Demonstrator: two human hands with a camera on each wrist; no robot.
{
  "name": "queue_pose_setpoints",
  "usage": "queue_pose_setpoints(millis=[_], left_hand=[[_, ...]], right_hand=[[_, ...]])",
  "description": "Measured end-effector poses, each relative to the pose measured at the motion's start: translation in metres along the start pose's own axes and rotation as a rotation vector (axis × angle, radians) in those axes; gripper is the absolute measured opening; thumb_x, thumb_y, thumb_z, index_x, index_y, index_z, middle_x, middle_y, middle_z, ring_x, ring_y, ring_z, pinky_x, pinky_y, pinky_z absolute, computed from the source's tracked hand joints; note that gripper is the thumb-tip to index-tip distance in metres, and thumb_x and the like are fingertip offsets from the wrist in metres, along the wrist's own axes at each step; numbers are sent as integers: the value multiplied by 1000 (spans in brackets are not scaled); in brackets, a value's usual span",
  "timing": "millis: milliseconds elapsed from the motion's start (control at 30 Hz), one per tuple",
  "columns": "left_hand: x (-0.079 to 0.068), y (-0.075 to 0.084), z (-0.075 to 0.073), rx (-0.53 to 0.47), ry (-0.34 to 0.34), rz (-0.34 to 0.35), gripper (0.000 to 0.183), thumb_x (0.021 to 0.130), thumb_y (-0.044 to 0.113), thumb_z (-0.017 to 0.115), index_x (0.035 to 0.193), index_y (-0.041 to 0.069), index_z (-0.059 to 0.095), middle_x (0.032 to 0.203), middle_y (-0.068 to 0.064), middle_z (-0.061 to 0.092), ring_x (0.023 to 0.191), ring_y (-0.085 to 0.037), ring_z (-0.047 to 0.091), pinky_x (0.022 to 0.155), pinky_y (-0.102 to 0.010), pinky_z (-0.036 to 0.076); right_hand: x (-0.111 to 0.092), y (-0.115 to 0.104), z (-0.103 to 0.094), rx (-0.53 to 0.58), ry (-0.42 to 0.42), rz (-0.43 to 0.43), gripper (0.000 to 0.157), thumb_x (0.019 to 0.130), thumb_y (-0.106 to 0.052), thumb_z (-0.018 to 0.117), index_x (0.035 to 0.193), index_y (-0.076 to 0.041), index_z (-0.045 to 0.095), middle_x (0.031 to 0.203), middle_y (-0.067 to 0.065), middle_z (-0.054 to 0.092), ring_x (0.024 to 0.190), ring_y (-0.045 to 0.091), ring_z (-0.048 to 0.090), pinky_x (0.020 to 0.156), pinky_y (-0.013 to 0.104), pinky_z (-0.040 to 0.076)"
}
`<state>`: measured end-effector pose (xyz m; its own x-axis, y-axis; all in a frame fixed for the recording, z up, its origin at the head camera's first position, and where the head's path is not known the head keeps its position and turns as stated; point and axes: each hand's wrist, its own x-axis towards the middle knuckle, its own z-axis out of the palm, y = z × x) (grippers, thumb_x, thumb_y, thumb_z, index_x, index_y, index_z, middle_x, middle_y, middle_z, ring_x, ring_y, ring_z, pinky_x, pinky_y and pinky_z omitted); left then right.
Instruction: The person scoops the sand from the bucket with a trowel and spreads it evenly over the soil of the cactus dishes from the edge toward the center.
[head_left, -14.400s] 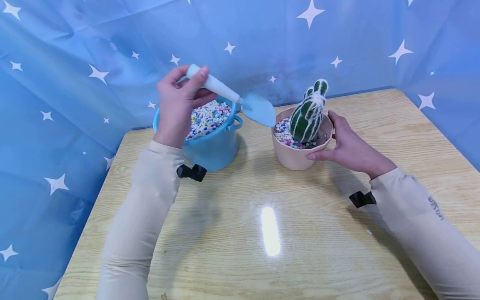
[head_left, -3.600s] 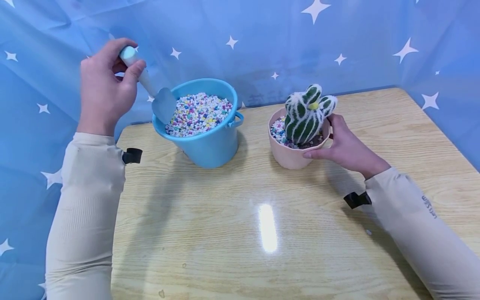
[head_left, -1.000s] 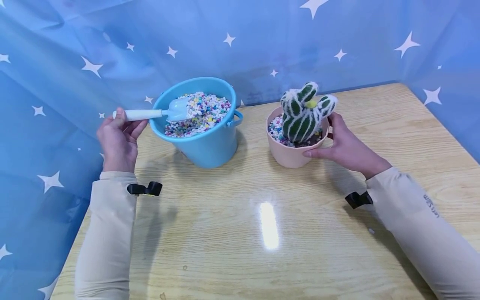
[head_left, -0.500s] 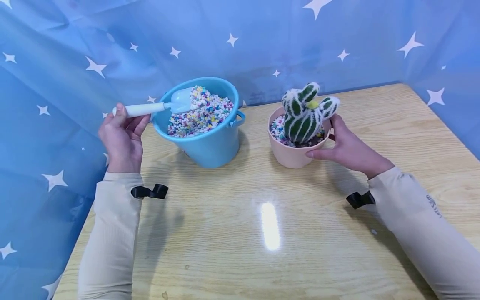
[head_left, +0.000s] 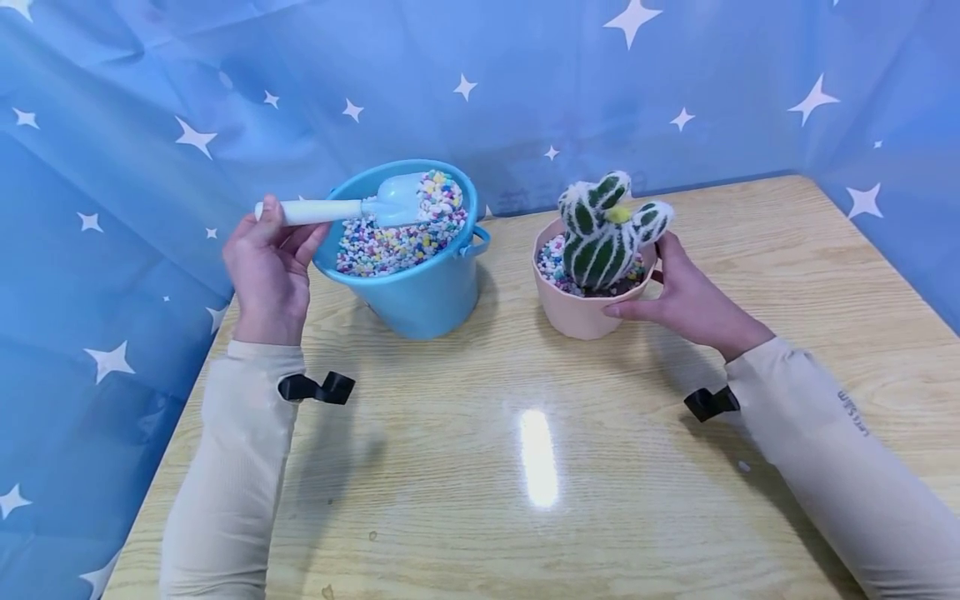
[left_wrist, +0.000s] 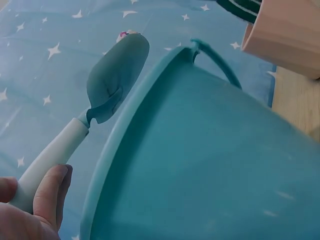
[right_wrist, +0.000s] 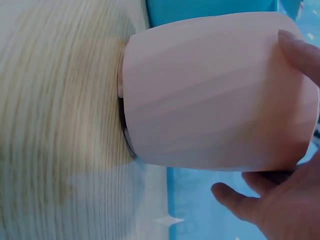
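My left hand (head_left: 268, 271) grips the white handle of a light blue hand trowel (head_left: 397, 200). Colourful pebbles (head_left: 441, 193) lie on the blade's tip, which is over the blue bucket (head_left: 420, 300). In the left wrist view the trowel (left_wrist: 117, 70) shows its underside, above the bucket's rim. More multicoloured pebbles (head_left: 390, 250) fill much of the bucket. My right hand (head_left: 693, 298) holds the side of a pink flowerpot (head_left: 577, 312), thumb on its front. A green cactus (head_left: 600, 242) with white fuzz leans inside the pot, pebbles at its left and dark soil near its base.
Bucket and pot stand apart on a wood-grain table (head_left: 465, 467), near its back edge. A blue curtain with white stars (head_left: 525, 83) hangs behind and to the left. A small pale bit (head_left: 743, 467) lies near the right forearm.
Half a minute aside, the trowel was dipping empty-bladed at the bucket's left rim some seconds ago. Now, loaded with pebbles, it has risen and moved right. The right hand keeps its hold on the pot.
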<state>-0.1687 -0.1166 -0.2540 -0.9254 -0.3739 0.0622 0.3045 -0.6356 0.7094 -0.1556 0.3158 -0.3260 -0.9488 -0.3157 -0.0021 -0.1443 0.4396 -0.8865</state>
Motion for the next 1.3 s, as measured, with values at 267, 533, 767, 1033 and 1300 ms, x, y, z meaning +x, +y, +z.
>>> queue_pose_setpoints(millis=[267,533,767,1033,1300], left_hand=[[-3,-10,17,52,-34,-18,20,98,9,60,102,-10,55,93,-24,63,73,-32,71,80,-40,59],[-3,-19,31,89,-62,-30,20,99,8,58,104,-11,55,91,-25,64,71,-32,71,76,-39,60],[-4,-25,45,148,-103,-51,19,99,9,59,103,-9,56,97,-25,64,76,-32,71,79,-39,59],[-4,-34,62,242,-168,-79,18,99,11,59,100,-7,57,103,-24,61,81,-31,72,79,-39,59],[-5,-43,71,288,-199,-99,18,99,13,60,100,-4,56,102,-25,63,79,-30,72,79,-39,60]], right_hand=[[-3,0,0,-11,-5,-18,106,81,-13,83,154,-14,6,156,14,9,145,31,10,114,63,22],[-3,2,0,-12,-5,-17,106,82,-14,83,154,-13,6,155,15,9,144,32,11,113,63,24],[-5,2,0,-2,-15,-5,106,83,-16,82,154,-14,4,155,14,7,144,32,10,114,62,22],[-4,2,0,0,-25,-32,102,85,-19,81,154,-16,5,154,12,10,145,29,10,115,61,19],[-5,1,0,-7,-29,-35,99,86,-20,80,153,-15,7,153,13,13,144,29,11,115,61,19]])
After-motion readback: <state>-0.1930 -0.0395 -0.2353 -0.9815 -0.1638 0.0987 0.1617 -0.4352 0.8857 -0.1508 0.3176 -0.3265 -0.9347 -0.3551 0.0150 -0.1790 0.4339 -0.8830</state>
